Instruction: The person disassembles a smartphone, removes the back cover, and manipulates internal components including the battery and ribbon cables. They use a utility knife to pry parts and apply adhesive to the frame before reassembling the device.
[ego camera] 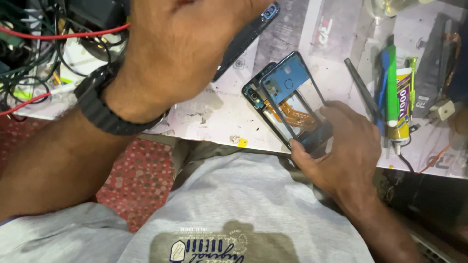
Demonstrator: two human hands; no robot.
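Near the bench's front edge — a phone frame held at its lower end.

Right hand (348, 146) has its fingers (298, 147) clenched on the bottom of the blue phone frame (287, 95), which lies tilted over an opened phone body (253, 95) on the bench (219, 112). Left hand (180, 44) is raised over the bench, a black wristwatch (105, 104) on its wrist — its fingers are out of view, so I cannot tell their state. A glue tube (402, 109) lies toward the right edge.

Even indoor light, soft shadows, mild glare on the worktop (336, 44); the near forearm is blurred.
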